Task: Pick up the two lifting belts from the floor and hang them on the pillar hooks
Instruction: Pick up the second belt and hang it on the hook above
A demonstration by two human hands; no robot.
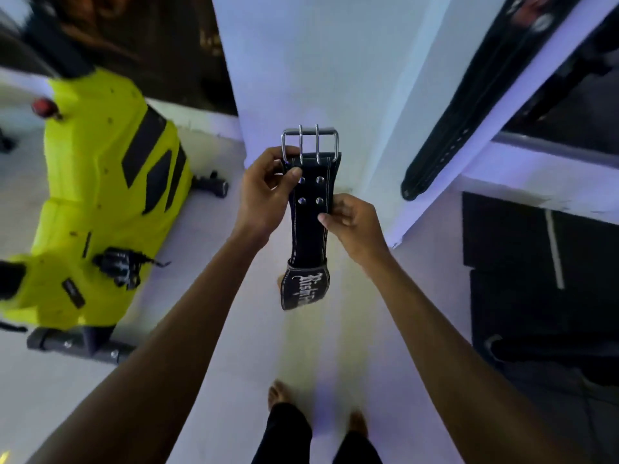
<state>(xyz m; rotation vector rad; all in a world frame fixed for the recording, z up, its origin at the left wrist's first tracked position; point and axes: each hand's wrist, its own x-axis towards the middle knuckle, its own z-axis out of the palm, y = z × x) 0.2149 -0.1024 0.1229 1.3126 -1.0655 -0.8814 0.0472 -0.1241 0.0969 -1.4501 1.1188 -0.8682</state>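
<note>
While our left hand [264,192] pinches the belt [310,209] just under its buckle [310,142] and our right hand [351,226] grips its edge, both closed on it before the pillar [335,78], we should raise the buckle squarely toward a hook; another belt [469,105] already hangs right of the pillar.

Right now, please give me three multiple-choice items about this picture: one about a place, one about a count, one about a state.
1. Where is the second black belt?
A. On the floor
B. Hanging against the white pillar
C. On the yellow machine

2. How many rivets show on the held belt below its buckle?
A. Two
B. Four
C. Six

3. How is the held belt gripped?
A. By both hands
B. By the left hand only
C. By the right hand only

Answers:
1 B, it hangs along the pillar, clear of the floor.
2 B, two rows of two.
3 A, fingers of each hand pinch its edges.
</note>
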